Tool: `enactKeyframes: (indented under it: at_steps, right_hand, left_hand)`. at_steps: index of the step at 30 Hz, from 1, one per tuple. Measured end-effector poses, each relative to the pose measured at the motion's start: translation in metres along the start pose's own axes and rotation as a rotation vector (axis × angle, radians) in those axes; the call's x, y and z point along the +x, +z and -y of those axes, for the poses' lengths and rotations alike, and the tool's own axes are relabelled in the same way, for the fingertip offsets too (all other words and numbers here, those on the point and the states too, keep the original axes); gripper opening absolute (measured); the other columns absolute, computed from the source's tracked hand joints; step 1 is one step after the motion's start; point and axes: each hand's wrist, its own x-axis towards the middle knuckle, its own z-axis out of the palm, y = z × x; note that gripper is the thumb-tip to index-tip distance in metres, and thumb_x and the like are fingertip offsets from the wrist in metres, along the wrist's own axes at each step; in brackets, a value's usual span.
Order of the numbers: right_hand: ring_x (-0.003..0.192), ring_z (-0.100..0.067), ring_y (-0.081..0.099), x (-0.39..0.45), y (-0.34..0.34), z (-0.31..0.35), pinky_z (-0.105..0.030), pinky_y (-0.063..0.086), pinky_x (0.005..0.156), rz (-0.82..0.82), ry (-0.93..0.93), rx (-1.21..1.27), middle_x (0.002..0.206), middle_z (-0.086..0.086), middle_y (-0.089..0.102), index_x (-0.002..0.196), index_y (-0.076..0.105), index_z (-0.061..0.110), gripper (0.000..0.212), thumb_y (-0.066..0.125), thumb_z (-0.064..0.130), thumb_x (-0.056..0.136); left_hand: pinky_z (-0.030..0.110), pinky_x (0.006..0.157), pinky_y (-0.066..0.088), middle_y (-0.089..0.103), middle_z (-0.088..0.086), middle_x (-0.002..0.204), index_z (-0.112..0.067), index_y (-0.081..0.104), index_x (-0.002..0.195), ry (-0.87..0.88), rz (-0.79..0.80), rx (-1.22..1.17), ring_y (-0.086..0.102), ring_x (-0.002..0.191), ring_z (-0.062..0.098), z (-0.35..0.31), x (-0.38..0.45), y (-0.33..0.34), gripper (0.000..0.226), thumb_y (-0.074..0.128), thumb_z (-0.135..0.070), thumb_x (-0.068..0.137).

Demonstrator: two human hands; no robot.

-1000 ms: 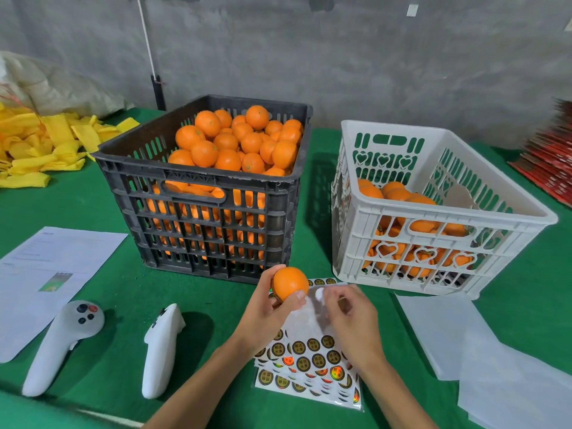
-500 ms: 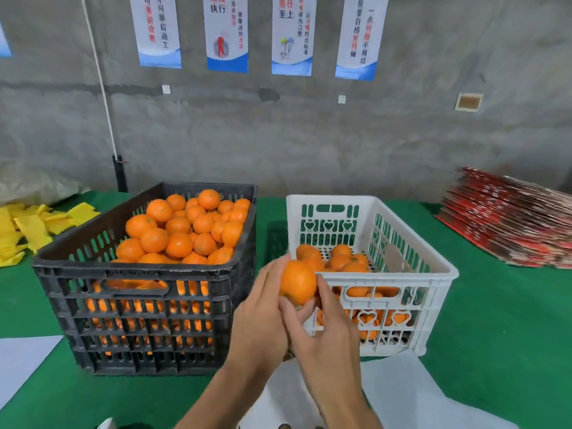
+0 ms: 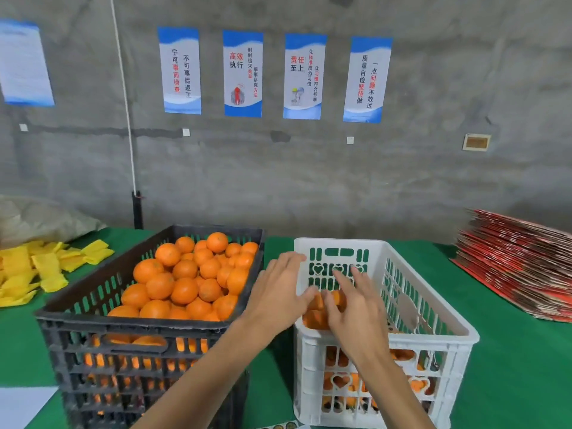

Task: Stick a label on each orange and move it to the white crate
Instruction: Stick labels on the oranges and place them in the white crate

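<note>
Now both hands, left (image 3: 278,292) and right (image 3: 356,308), hover spread and empty over bright, round oranges (image 3: 315,318) in the white crate (image 3: 433,308).

Soft, even light falls from overhead on the green table (image 3: 510,366), leaving only faint shadows in the gap between the black crate (image 3: 148,345) and the white crate (image 3: 439,345) and no hard glare anywhere. Both the left hand (image 3: 278,292) and the right hand (image 3: 356,308) are smeared by motion blur, their fingers indistinct, while the wall posters (image 3: 305,76) read fairly sharp. The wide-angle lens bows the cord (image 3: 125,97) on the concrete wall and tilts the posters outward, and detail softens toward the frame edges, notably at the red stack (image 3: 523,261).
</note>
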Motion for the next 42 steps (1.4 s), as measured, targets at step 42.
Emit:
enactKeyframes:
  at_steps: [42]
  right_hand:
    - [0.126, -0.003, 0.058, -0.146, 0.058, 0.012, -0.033, 0.052, 0.104, 0.164, 0.026, 0.725, 0.142, 0.01, 0.059, 0.148, 0.052, 0.029, 0.05, 0.048, 0.052, 0.104]
  left_hand:
    - [0.035, 0.096, 0.051, 0.047, 0.003, 0.144, -0.021, 0.042, 0.154, 0.022, 0.043, -0.208, 0.052, 0.127, 0.024, 0.031, -0.168, 0.028, 0.071, 0.075, -0.021, 0.09]
